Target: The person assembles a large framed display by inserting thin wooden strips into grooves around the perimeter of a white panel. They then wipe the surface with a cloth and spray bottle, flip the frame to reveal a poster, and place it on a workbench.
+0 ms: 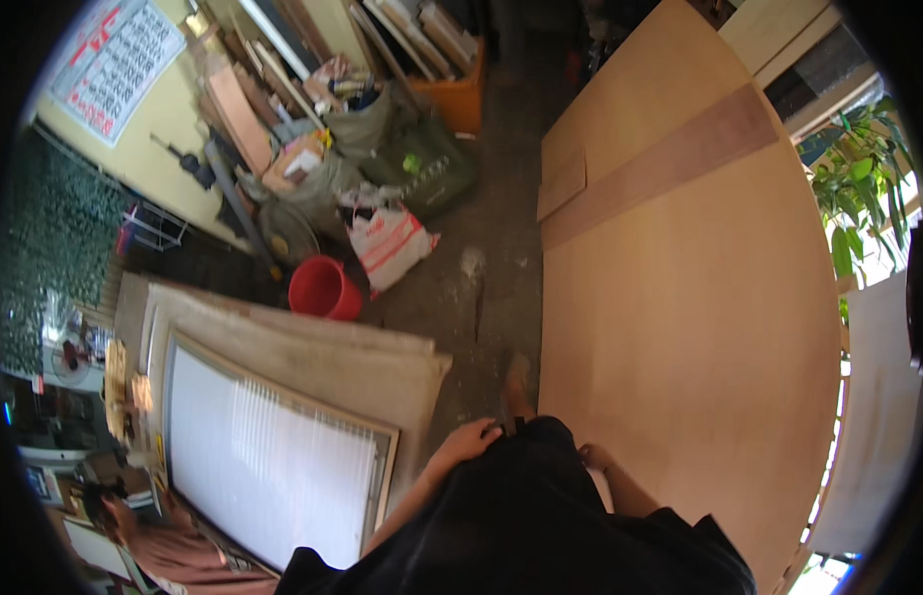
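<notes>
My left hand (469, 438) is low beside my black clothing, its fingers curled in at a small dark thing that I cannot make out. My right hand (595, 457) hangs at my other side, partly hidden by the black cloth. Its fingers are bent inward, and whatever they hold, if anything, is hidden. Next to that hand a large light-brown wooden panel (680, 317) lies flat, with a darker band (680, 159) across its far part. A small rectangular board (564, 185) rests at the panel's left edge.
A framed ribbed white panel (273, 451) lies on stacked boards (313, 347) at left, with another person (174, 545) beside it. Ahead are a red bucket (323, 288), a white-and-red plastic bag (390, 243), a green bag (422, 169) and leaning wood scraps (238, 114). Plants (858, 188) stand far right.
</notes>
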`<state>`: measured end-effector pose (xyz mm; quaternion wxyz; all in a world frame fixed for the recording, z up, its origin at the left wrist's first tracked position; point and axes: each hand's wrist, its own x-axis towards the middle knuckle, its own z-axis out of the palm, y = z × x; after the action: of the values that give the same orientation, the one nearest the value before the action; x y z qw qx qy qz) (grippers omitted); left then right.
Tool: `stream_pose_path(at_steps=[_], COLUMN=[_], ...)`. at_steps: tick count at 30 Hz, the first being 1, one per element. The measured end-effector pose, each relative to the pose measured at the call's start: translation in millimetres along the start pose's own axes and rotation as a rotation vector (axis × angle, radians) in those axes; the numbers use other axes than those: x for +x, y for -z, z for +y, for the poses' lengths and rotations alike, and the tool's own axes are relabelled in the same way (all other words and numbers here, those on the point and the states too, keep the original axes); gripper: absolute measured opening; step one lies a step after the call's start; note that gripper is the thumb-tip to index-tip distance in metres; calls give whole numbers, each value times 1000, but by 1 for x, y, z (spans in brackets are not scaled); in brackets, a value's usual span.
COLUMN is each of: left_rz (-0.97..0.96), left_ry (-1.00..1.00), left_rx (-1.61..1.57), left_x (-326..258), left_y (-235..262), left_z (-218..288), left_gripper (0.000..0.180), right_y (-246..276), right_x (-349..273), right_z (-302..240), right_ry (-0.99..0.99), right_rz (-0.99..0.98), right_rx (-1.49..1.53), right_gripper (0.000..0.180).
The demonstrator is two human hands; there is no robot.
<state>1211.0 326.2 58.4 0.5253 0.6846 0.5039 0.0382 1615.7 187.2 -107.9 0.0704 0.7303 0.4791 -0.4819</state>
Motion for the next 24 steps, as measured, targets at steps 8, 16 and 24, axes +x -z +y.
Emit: stream_pose_path(at_steps=[8, 16, 24], left_rz=[261, 248, 304], left_ry=[160, 383, 732], left_rx=[-156, -358, -747], left_x=[150, 317, 449], left_y=[169, 269, 427], left_z=[56, 8, -77], left_gripper=[54, 60, 36], right_y=[419, 518, 496], right_x=[217, 321, 342], right_z=[-273, -451, -361], right_ry=[364, 611, -16], right_rz=[647, 301, -61], right_rx=[-12, 58, -55], right_gripper=[29, 23, 52])
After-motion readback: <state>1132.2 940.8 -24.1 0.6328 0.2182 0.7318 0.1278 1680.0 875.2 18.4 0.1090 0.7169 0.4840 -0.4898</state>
